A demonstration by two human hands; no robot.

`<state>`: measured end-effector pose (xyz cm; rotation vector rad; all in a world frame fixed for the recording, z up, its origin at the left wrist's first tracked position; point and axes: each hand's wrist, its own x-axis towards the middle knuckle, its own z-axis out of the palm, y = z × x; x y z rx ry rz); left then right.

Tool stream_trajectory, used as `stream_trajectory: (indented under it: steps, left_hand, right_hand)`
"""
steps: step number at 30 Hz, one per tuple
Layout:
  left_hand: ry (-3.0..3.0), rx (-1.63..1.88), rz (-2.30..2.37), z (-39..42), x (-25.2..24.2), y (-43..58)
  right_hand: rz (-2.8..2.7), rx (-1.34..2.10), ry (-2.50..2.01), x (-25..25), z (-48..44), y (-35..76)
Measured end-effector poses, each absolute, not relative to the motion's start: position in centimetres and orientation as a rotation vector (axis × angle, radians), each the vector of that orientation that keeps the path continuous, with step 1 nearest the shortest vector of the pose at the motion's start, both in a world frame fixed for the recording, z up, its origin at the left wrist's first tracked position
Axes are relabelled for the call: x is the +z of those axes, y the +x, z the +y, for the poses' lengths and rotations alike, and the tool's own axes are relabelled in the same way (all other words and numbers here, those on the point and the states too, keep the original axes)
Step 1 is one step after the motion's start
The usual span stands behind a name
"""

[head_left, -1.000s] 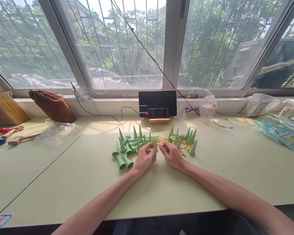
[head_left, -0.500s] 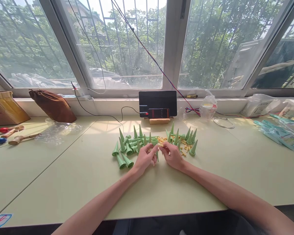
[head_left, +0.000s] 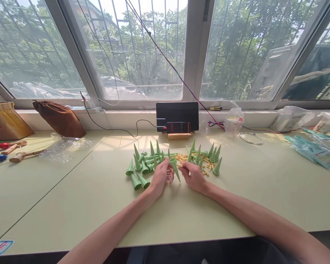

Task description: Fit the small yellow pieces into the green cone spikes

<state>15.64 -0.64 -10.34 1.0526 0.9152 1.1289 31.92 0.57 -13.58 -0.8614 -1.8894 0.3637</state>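
Between the fingers of my left hand (head_left: 162, 175) is a green plastic cone spike (head_left: 175, 169), tilted with its open end up and its tip pointing down to the right. My right hand (head_left: 191, 175) pinches a small yellow peg (head_left: 179, 165) close to the cone's side; whether the two touch, I cannot tell. Several green cones stand tip up just beyond my right hand, one of them at the right (head_left: 217, 167). More green cones lie on their sides left of my left hand, such as a hollow one (head_left: 136, 182). Loose yellow pegs (head_left: 183, 157) are heaped behind my hands.
A phone (head_left: 178, 127) leans on a black tablet (head_left: 177, 110) at the windowsill. To the left are a brown drawstring bag (head_left: 59, 119), wooden toys (head_left: 22, 156) and clear plastic wrap (head_left: 67, 148). Teal packets (head_left: 316, 148) lie at the right. Cables run along the table's back.
The left fingers have drawn back from the peg, and the cone has turned so more of its side shows. My right hand keeps the peg in nearly the same place.
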Motion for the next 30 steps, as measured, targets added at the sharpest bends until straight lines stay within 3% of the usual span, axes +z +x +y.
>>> stream_trajectory:
  steps: [9, 30]
  left_hand:
    - [0.932, 0.957, 0.919, -0.89, -9.80, 15.53]
    - [0.788, 0.956, 0.798, -0.47, -10.32, 15.41]
  right_hand:
    - [-1.892, 0.399, -0.855, -13.58, 0.46, 31.96]
    - [-1.837, 0.470, -0.878, -13.34, 0.53, 31.82]
